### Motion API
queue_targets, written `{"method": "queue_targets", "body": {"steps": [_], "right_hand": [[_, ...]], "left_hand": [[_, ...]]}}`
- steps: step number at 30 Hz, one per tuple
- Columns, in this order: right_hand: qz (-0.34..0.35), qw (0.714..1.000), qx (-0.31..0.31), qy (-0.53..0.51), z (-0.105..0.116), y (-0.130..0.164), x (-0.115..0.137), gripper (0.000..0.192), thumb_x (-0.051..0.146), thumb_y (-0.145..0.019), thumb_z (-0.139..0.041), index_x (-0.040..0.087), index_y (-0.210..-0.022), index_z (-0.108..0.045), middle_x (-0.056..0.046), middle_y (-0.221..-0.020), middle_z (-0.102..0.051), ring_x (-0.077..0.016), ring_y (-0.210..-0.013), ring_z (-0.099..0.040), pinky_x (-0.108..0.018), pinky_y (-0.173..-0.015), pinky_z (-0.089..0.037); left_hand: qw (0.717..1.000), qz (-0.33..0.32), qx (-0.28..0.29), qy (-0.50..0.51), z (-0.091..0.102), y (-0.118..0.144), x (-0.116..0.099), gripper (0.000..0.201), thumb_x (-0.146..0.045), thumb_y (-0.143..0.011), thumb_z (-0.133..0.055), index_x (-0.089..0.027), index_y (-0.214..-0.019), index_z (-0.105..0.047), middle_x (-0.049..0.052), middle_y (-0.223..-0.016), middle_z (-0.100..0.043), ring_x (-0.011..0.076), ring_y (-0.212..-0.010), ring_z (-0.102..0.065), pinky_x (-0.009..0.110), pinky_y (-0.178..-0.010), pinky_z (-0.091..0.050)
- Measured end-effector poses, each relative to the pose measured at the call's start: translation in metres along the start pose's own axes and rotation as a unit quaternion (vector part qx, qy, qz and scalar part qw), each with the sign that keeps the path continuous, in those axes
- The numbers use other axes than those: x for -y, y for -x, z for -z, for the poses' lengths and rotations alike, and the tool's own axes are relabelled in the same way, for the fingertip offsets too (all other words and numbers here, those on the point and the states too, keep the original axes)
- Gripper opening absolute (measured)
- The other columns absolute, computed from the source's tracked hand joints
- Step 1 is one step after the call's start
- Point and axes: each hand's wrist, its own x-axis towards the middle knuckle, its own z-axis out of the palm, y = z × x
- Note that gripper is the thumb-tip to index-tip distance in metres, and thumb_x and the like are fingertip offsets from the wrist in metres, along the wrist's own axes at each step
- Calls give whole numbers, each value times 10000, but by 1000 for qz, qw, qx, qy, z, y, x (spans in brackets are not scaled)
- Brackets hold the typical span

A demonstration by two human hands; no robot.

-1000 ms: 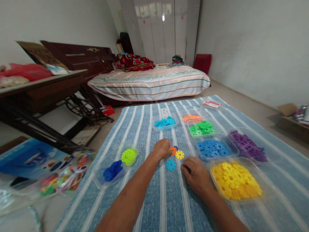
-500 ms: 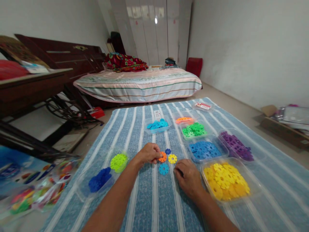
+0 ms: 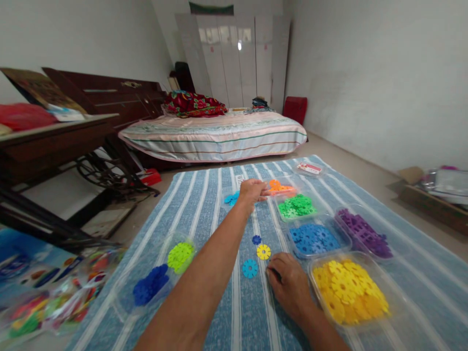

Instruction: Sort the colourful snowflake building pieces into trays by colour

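My left hand [image 3: 253, 191] reaches to the far side of the cloth, its fingers stretched out beside the tub of orange pieces. One orange notched disc [image 3: 274, 184] is at the fingertips, above the orange pile [image 3: 283, 190]. My right hand [image 3: 287, 277] rests on the cloth with curled fingers; whatever they may hold is hidden. Just left of it lie a yellow notched disc [image 3: 263, 252] and a light blue one [image 3: 250, 268]. A small dark blue disc [image 3: 256, 240] lies beyond the yellow one. My left wrist partly covers a tub of light blue pieces [image 3: 231, 198].
Tubs of green [image 3: 297, 206], blue [image 3: 315, 239], purple [image 3: 363, 233] and yellow pieces [image 3: 349, 292] stand on the right. On the left, a tub holds dark blue [image 3: 150, 285] and lime pieces [image 3: 180, 257]. A bed [image 3: 215, 139] stands beyond the striped cloth [image 3: 204, 214].
My left hand has carried the orange disc from beside the yellow one forward to the orange tub. My right hand stays in place. The view has tilted up slightly.
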Motion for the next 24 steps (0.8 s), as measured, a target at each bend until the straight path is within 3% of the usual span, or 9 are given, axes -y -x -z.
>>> {"method": "queue_targets", "body": {"steps": [4,7,10,13,17,24], "right_hand": [[3,1000,-2,4,2,-1,1,148,152,-828,-499,208,-746,-608,-33,-814,-620,-174,-821,-545,-291,-752,-401],[4,1000,4,7,2,-1,0,145,163,-828,-498,205,-752,-614,-35,-812,-616,-172,-817,-540,-290,-748,-398],[3,1000,16,7,2,-1,-2,141,166,-825,-498,203,-757,-615,-37,-810,-616,-175,-814,-537,-292,-751,-395],[3,1000,18,9,2,0,-3,139,168,-828,-498,201,-761,-616,-40,-819,-622,-178,-827,-539,-292,-755,-395],[4,1000,18,8,3,0,-2,150,170,-837,-491,197,-763,-619,-43,-821,-623,-180,-832,-540,-293,-754,-397],[-1,1000,19,7,4,1,-2,157,171,-834,-487,198,-765,-625,-44,-827,-626,-181,-832,-539,-299,-761,-400]], "left_hand": [[996,-17,10,-88,-1,2,13,131,-212,-821,-532,-121,-888,-598,59,-797,-677,104,-638,-655,177,-540,-464],[980,-21,61,-188,10,22,40,36,-142,-708,-599,-131,-703,-633,-2,-582,-618,121,-582,-625,193,-536,-449],[953,-28,111,-280,20,45,58,39,-135,-601,-671,-160,-608,-642,-26,-537,-596,143,-631,-621,206,-581,-449],[927,-37,126,-352,24,62,65,112,-138,-557,-702,-181,-656,-673,-2,-658,-659,184,-759,-632,233,-666,-453],[903,-44,124,-409,24,72,67,185,-129,-624,-646,-183,-793,-700,54,-806,-696,222,-848,-634,275,-729,-449],[893,-48,126,-428,20,74,82,203,-134,-645,-624,-194,-823,-702,50,-812,-696,219,-858,-639,267,-724,-449]]}}
